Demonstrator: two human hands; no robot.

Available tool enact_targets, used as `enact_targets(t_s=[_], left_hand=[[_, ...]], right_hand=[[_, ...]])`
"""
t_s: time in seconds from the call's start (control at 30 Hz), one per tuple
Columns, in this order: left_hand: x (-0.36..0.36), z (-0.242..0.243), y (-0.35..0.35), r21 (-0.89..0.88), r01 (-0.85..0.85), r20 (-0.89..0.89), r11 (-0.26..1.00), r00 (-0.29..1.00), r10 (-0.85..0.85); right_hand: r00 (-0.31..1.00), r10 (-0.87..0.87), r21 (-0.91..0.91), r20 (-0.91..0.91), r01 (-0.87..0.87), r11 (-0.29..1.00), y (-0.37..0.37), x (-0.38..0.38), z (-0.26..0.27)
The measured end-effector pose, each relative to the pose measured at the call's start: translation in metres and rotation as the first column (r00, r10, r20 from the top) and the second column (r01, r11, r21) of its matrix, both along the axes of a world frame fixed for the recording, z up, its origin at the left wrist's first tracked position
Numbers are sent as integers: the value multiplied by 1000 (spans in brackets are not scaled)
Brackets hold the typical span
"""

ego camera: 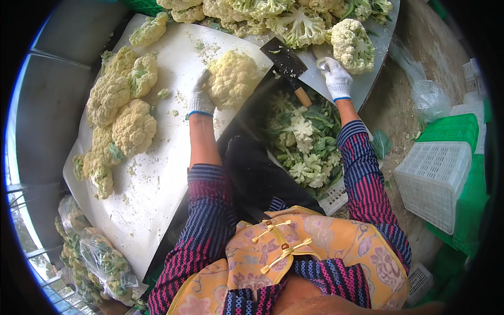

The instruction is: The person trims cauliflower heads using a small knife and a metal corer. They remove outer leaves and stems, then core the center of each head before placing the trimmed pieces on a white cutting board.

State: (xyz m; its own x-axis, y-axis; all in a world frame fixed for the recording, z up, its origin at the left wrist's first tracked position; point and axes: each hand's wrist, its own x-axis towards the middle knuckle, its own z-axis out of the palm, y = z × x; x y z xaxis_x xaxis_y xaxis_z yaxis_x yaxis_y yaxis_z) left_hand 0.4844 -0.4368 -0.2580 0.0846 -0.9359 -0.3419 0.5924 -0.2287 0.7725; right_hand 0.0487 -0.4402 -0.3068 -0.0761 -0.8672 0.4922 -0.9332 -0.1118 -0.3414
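Observation:
My left hand (201, 96), in a white knit glove with a blue cuff, grips the side of a cauliflower head (233, 78) over the white work surface (169, 169). The head is slightly blurred, and its underside is hidden. In the same kind of glove, my right hand (338, 78) holds a small pale ring-shaped object (323, 64), whose exact kind is unclear. Just beyond that hand lies another cauliflower head (353, 47). Between my hands a cleaver (284, 59) rests near the table's edge, its wooden handle (302, 96) sticking out over the trimmings.
Several cauliflower heads (108, 98) line the left side, with more heaped (291, 23) at the far end. Leaves and cut stems (311, 145) fill a container below. Bagged cauliflower (106, 260) stands lower left. White (433, 181) and green crates (453, 128) stand at right.

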Motion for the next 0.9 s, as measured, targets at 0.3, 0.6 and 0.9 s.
enact_targets(t_s=[0.3, 0.6, 0.9], left_hand=[[94, -19, 137, -184, -347, -351, 920, 897, 269], [144, -5, 179, 67, -439, 5, 896, 898, 440], [160, -14, 213, 104, -225, 220, 969, 955, 198]], right_hand=[[946, 201, -244, 255, -138, 960, -4, 93, 38], [748, 642, 243, 166, -662, 709, -183, 343, 77], [509, 497, 372, 703, -859, 353, -48, 259, 35]])
